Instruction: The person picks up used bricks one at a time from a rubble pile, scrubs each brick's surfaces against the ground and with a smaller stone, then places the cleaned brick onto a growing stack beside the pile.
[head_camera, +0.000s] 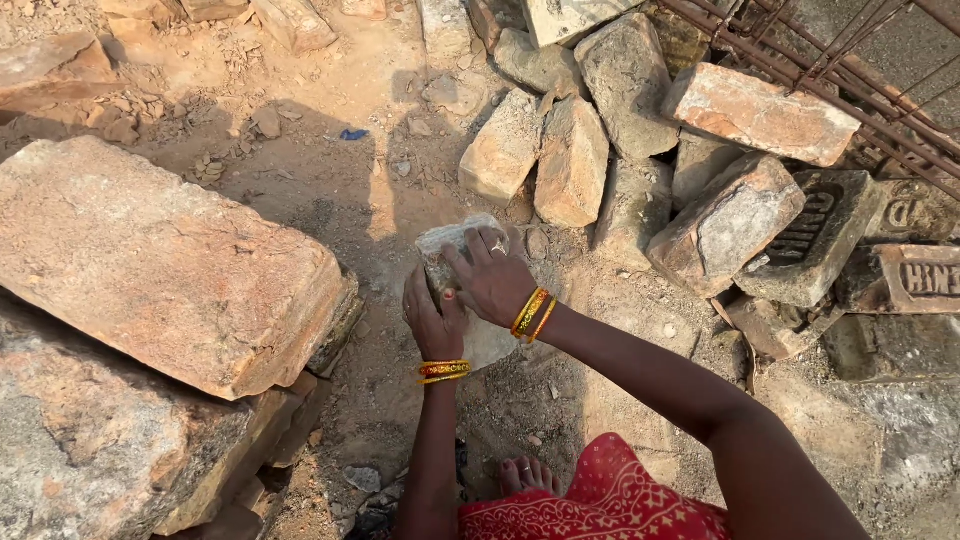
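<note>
Both of my hands grip one grey, mortar-crusted brick (452, 243) that stands on the dusty ground in front of me. My left hand (432, 322) clasps its near left side with the thumb over the top edge. My right hand (492, 280) lies across the top, fingers spread over the far edge, a ring on one finger. Yellow and orange bangles sit on both wrists. The lower part of the brick is hidden behind my hands. My bare toes (527, 473) and a red patterned garment (600, 505) show at the bottom.
A large slab of reddish masonry (160, 265) lies to the left, over another block (90, 440). A heap of old bricks (640, 150) fills the upper right, some with moulded letters. Rusty steel bars (850, 90) cross the top right corner. Rubble litters the sandy ground (330, 170).
</note>
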